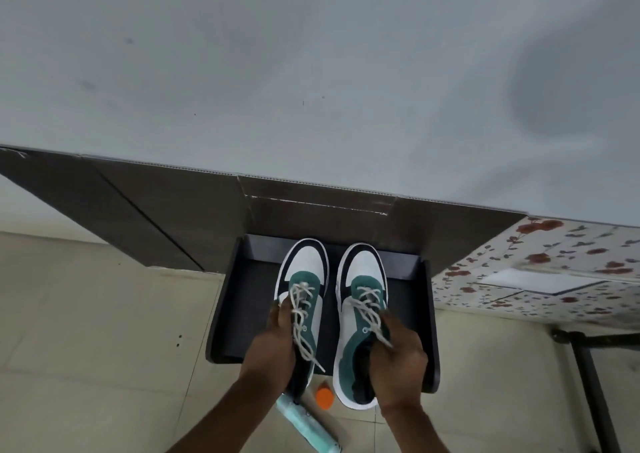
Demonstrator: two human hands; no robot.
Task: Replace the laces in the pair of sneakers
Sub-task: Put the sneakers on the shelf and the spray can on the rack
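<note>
Two white, green and black sneakers sit side by side over a black tray (239,300), toes pointing away from me. My left hand (273,345) grips the left sneaker (304,272) along its left side by the collar. My right hand (398,359) grips the right sneaker (362,279) at its collar, fingers curled inside the opening. Off-white laces (301,314) are threaded through the left sneaker, their loose ends trailing toward the heel. The right sneaker's off-white laces (369,305) run under my right fingers.
A flattened dark cardboard sheet (156,210) leans against the grey wall behind the tray. On the tiled floor below lie a pale teal bottle (304,421) and an orange cap (325,398). A floral-patterned surface (554,279) with a black metal leg (588,383) stands to the right.
</note>
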